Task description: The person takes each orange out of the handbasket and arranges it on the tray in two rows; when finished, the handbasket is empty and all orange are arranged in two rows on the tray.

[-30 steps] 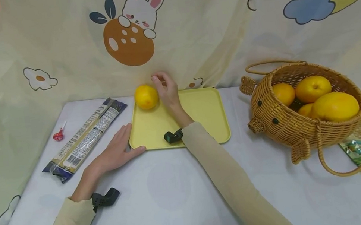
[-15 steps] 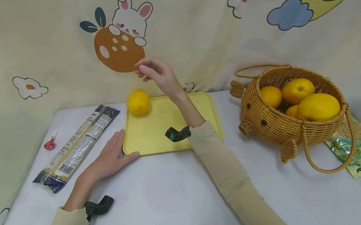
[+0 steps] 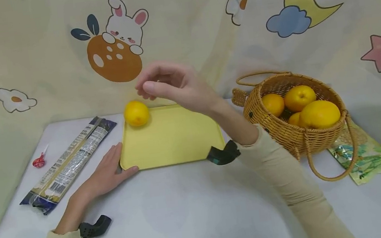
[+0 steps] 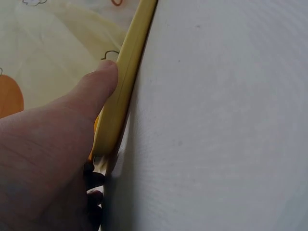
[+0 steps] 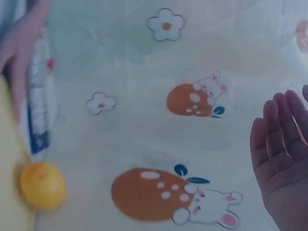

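A round yellow lemon-like fruit point(image 3: 136, 113) sits on the far left corner of the flat yellow tray point(image 3: 175, 140). My left hand point(image 3: 106, 177) rests at the tray's near left corner, its fingers straight along the left side and its thumb on the front edge. In the left wrist view the thumb point(image 4: 98, 86) lies against the tray's rim point(image 4: 126, 82). Raised over the tray's back, my right hand point(image 3: 187, 89) has loosely bent fingers and holds nothing. Its empty palm and fingers point(image 5: 284, 154) show at the right of the right wrist view.
Left of the tray lie a long blue-and-gold packet point(image 3: 71, 165) and a red lollipop point(image 3: 39, 160). A wicker animal-faced basket point(image 3: 296, 139) with several yellow fruits stands on the right, partly behind my forearm. A green packet point(image 3: 370, 156) lies beside it. A patterned cloth hangs behind.
My right hand has left the fruit, rising and coming back toward me and to the right. The fruit stays on the tray; my left hand keeps its place. The head view has turned slightly right.
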The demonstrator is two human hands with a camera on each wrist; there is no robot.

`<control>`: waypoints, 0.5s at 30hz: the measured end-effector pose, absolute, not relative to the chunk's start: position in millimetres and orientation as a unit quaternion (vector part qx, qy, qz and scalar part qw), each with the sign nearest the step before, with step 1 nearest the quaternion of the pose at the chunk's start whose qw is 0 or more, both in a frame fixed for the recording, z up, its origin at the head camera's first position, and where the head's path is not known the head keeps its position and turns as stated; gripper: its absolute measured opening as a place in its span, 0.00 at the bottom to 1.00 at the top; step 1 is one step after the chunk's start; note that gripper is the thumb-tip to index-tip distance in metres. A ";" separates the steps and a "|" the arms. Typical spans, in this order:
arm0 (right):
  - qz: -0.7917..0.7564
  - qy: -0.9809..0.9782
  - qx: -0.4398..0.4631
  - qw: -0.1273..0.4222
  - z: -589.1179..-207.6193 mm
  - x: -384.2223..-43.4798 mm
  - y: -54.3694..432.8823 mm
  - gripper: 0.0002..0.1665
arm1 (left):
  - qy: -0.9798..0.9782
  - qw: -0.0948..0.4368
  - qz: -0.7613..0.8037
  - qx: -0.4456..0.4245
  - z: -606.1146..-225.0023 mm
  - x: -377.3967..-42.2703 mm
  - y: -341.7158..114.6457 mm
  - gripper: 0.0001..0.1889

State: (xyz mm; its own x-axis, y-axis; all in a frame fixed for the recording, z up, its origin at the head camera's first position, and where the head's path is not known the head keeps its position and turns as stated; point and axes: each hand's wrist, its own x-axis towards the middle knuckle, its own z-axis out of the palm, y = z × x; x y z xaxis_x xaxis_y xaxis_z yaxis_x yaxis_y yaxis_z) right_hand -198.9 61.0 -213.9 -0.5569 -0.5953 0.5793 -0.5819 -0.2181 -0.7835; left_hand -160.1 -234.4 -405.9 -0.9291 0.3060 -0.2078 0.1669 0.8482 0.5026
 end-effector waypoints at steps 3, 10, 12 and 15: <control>-0.617 0.642 -0.453 0.028 -209.9 -186.9 93.5 0.08 | 0.950 0.141 0.246 0.128 -404.3 -159.9 -234.2 0.58; -0.580 0.715 -0.384 0.074 -229.6 -190.2 171.0 0.09 | 0.948 0.146 0.252 0.127 -401.6 -157.8 -232.1 0.58; -0.559 0.734 -0.376 0.091 -234.2 -198.9 193.6 0.09 | 0.948 0.145 0.253 0.128 -401.4 -157.6 -231.7 0.58; -0.500 0.780 -0.351 0.131 -233.4 -212.2 229.9 0.09 | 0.949 0.142 0.250 0.130 -402.3 -158.0 -231.7 0.58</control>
State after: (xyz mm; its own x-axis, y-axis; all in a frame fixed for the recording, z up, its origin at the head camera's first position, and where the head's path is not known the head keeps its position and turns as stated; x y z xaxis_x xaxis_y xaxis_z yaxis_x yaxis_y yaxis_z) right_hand -212.2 229.9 -233.4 -0.7188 -0.6796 0.1465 -0.4169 0.2528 -0.8731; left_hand -158.0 -231.7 -402.3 -0.9261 0.3172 -0.2044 0.1750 0.8410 0.5120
